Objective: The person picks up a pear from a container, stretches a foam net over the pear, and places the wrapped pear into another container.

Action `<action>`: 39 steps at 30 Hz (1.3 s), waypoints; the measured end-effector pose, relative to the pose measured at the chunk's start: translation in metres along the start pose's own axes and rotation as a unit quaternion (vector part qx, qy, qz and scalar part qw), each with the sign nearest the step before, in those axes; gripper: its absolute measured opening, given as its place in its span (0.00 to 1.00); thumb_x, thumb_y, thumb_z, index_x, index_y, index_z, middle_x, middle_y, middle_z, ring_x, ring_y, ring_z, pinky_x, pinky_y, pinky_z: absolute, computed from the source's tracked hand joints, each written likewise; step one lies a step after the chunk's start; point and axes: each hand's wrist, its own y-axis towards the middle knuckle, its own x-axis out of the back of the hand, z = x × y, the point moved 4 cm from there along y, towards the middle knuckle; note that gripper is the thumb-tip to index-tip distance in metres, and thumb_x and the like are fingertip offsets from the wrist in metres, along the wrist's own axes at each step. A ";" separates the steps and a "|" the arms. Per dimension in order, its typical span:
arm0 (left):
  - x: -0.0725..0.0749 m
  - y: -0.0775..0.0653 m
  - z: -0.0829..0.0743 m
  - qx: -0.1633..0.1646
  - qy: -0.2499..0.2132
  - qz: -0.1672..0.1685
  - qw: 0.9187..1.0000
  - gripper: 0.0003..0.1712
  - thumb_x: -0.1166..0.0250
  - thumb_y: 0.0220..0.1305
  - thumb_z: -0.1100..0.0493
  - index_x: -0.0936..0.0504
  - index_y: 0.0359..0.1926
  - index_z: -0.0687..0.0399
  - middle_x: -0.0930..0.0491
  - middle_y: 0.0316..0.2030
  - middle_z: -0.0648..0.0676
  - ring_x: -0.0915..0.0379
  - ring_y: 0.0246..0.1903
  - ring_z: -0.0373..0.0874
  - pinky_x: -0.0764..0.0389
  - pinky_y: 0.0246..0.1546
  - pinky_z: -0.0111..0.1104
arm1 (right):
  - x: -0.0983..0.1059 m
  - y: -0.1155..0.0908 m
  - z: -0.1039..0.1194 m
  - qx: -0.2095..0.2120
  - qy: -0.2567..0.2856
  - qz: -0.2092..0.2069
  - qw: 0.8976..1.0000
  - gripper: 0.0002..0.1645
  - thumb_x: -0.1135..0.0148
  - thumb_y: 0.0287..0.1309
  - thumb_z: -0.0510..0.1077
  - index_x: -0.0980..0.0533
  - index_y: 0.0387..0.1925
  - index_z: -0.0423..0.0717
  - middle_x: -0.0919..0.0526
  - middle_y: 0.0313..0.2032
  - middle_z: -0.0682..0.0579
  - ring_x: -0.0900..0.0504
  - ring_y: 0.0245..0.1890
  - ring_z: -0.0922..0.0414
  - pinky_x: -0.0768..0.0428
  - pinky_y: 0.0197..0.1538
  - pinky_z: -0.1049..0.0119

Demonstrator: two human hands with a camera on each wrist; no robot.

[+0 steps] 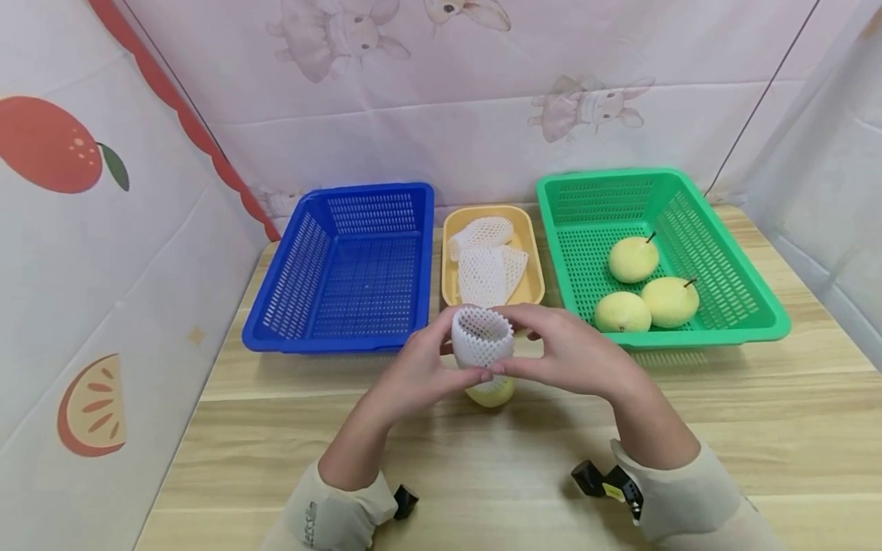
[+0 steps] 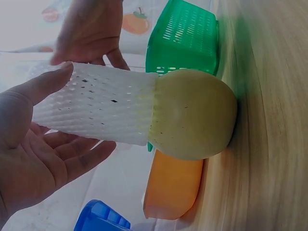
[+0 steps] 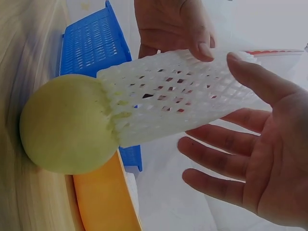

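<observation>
A white foam fruit net (image 1: 482,348) stands upright over the top of a pale yellow pear (image 1: 492,394), which rests on the table. In both wrist views the lower part of the pear (image 2: 195,114) is bare and the net's bottom edge circles its upper part. My left hand (image 1: 422,370) holds the net's upper part from the left, thumb in front and fingers behind. From the right, my right hand (image 1: 568,348) holds the same part, its thumb near the left thumb. The other fingers of my right hand (image 3: 269,159) spread loosely beside the net.
Behind the hands, a yellow tray (image 1: 451,287) bears several white foam nets (image 1: 482,272). A blue basket (image 1: 338,342) stands at the left. To the right is a green basket (image 1: 723,337) with three pears (image 1: 634,260). A patterned cloth hangs behind the wooden table (image 1: 276,428).
</observation>
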 end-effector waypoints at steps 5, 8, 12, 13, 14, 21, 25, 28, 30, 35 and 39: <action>-0.001 0.001 0.002 0.010 0.009 0.004 1.000 0.40 0.23 0.52 0.60 0.31 0.64 0.41 0.23 0.55 0.44 0.25 0.55 0.40 0.22 0.57 0.45 | 0.004 -0.002 0.004 0.011 0.008 -0.038 0.999 0.37 0.28 0.54 0.58 0.27 0.64 0.54 0.20 0.55 0.58 0.20 0.48 0.61 0.18 0.50 0.56; -0.002 0.001 0.003 0.016 0.016 0.008 1.000 0.39 0.23 0.52 0.60 0.31 0.64 0.41 0.23 0.55 0.44 0.26 0.56 0.40 0.22 0.58 0.45 | 0.005 -0.002 0.008 0.035 0.011 -0.064 0.997 0.34 0.27 0.53 0.53 0.25 0.61 0.51 0.20 0.55 0.56 0.20 0.48 0.60 0.17 0.49 0.57; -0.003 0.001 0.004 0.016 0.021 0.013 1.000 0.39 0.23 0.52 0.60 0.31 0.64 0.42 0.22 0.55 0.45 0.26 0.56 0.40 0.22 0.58 0.44 | 0.005 -0.001 0.013 0.073 0.019 -0.098 0.992 0.30 0.25 0.52 0.47 0.23 0.57 0.48 0.18 0.53 0.55 0.19 0.47 0.61 0.16 0.47 0.60; -0.004 0.001 0.005 0.017 0.022 0.014 1.000 0.39 0.23 0.52 0.60 0.31 0.64 0.42 0.22 0.55 0.44 0.25 0.56 0.40 0.22 0.58 0.44 | 0.005 -0.001 0.013 0.080 0.020 -0.104 0.991 0.30 0.25 0.51 0.46 0.22 0.57 0.48 0.18 0.52 0.55 0.19 0.47 0.61 0.16 0.47 0.61; -0.004 0.001 0.005 0.016 0.024 0.015 0.999 0.39 0.23 0.52 0.59 0.31 0.64 0.42 0.22 0.55 0.44 0.25 0.56 0.39 0.22 0.58 0.43 | 0.004 0.000 0.014 0.087 0.020 -0.109 0.990 0.29 0.25 0.51 0.46 0.22 0.56 0.47 0.17 0.52 0.55 0.19 0.46 0.61 0.16 0.46 0.62; 0.001 -0.001 0.001 0.009 0.022 0.009 1.000 0.45 0.22 0.50 0.55 0.35 0.67 0.40 0.25 0.58 0.44 0.26 0.57 0.40 0.22 0.58 0.40 | -0.003 0.002 0.012 0.084 0.019 -0.101 0.991 0.26 0.27 0.55 0.46 0.21 0.57 0.50 0.16 0.48 0.57 0.20 0.42 0.63 0.16 0.43 0.61; 0.006 -0.003 -0.005 -0.014 0.008 -0.015 1.000 0.48 0.21 0.49 0.57 0.36 0.69 0.41 0.25 0.57 0.47 0.26 0.56 0.42 0.21 0.57 0.38 | -0.004 0.001 0.012 0.073 0.013 -0.090 0.993 0.27 0.28 0.56 0.47 0.22 0.57 0.50 0.17 0.50 0.56 0.20 0.42 0.63 0.16 0.44 0.58; 0.009 -0.004 -0.010 -0.046 0.005 -0.036 0.998 0.47 0.22 0.50 0.59 0.35 0.69 0.42 0.24 0.56 0.50 0.25 0.54 0.43 0.21 0.56 0.37 | -0.003 0.001 0.012 0.070 0.006 -0.087 0.994 0.28 0.28 0.56 0.47 0.23 0.58 0.48 0.17 0.51 0.55 0.20 0.43 0.62 0.16 0.44 0.59; 0.010 -0.004 -0.013 -0.071 -0.001 -0.044 0.997 0.43 0.23 0.51 0.61 0.33 0.67 0.43 0.24 0.57 0.51 0.24 0.54 0.43 0.20 0.55 0.36 | -0.003 0.000 0.012 0.069 0.006 -0.085 0.994 0.29 0.28 0.56 0.46 0.24 0.60 0.47 0.17 0.53 0.54 0.19 0.45 0.61 0.16 0.45 0.60; 0.010 -0.006 -0.017 -0.119 -0.001 -0.050 0.992 0.26 0.26 0.55 0.64 0.24 0.55 0.51 0.27 0.62 0.51 0.28 0.60 0.45 0.19 0.53 0.35 | 0.000 0.001 0.013 0.074 0.019 -0.087 0.993 0.31 0.28 0.56 0.45 0.26 0.61 0.49 0.19 0.56 0.54 0.19 0.49 0.59 0.16 0.46 0.64; 0.009 -0.007 -0.018 -0.134 0.014 -0.050 0.990 0.15 0.28 0.59 0.62 0.21 0.46 0.52 0.27 0.62 0.53 0.31 0.62 0.44 0.19 0.53 0.34 | 0.001 0.001 0.014 0.095 0.022 -0.088 0.991 0.25 0.28 0.56 0.44 0.23 0.56 0.52 0.19 0.53 0.57 0.21 0.49 0.61 0.16 0.46 0.64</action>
